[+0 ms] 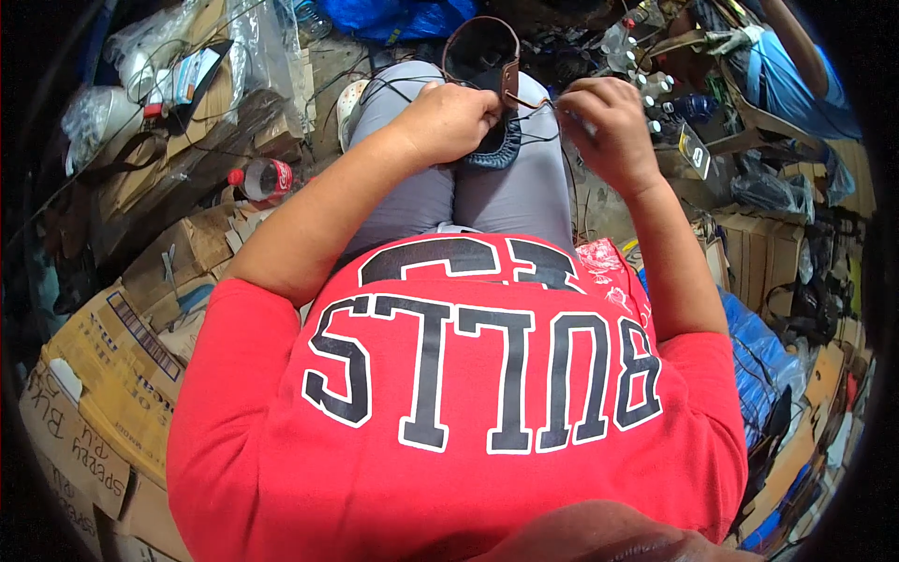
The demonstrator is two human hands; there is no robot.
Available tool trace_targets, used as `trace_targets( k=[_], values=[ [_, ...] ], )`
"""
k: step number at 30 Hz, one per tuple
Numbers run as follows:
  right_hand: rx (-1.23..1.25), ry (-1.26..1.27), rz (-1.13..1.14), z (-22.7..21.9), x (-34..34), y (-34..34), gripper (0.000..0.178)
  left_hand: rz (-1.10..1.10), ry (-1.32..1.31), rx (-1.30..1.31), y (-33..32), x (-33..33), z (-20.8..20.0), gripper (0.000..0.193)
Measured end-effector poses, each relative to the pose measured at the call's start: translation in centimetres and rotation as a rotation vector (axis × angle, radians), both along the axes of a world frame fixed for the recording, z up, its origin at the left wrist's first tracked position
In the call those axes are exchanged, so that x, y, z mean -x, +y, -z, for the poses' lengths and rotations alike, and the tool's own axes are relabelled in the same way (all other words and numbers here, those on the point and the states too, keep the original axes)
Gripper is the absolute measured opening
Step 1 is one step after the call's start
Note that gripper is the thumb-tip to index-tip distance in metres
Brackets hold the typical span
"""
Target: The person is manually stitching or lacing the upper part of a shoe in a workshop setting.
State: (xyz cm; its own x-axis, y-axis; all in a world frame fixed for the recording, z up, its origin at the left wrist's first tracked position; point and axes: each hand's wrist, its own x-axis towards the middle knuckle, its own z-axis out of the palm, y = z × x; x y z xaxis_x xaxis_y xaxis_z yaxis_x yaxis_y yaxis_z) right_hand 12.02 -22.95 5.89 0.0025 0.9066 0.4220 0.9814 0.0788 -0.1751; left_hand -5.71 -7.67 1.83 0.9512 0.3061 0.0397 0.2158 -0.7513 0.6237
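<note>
Over on the left there was a pile of cardboard boxes [140,328] with a red-capped soda bottle [262,178] lying on them. The left hand [449,120] was curled tight, fingers clamped on the dark shoe upper [487,66] that sat on the knees of the grey trousers [524,187]. Just to its right, the right hand [604,117] had its fingers pinched together on a thin thread [541,106] running to the upper's brown strap. More boxes [749,253] sat far right.

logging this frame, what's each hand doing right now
left hand: closed on the dark shoe
right hand: fingers pinched on a thin thread
</note>
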Motion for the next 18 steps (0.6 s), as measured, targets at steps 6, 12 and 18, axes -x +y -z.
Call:
trace_targets(
  k=[6,12,18],
  values=[
    [0.230,-0.275,-0.109,1.3,1.4,1.3,0.007,0.091,-0.064,-0.070,0.1,-0.2,0.7,0.014],
    [0.264,-0.218,-0.036,3.0,-2.3,-0.9,0.014,0.083,-0.035,-0.350,2.8,5.8,0.5,0.013],
    [-0.015,1.379,0.274,2.6,-6.3,-4.5,0.018,-0.274,-0.244,0.497,4.7,9.3,-4.7,0.007]
  ],
)
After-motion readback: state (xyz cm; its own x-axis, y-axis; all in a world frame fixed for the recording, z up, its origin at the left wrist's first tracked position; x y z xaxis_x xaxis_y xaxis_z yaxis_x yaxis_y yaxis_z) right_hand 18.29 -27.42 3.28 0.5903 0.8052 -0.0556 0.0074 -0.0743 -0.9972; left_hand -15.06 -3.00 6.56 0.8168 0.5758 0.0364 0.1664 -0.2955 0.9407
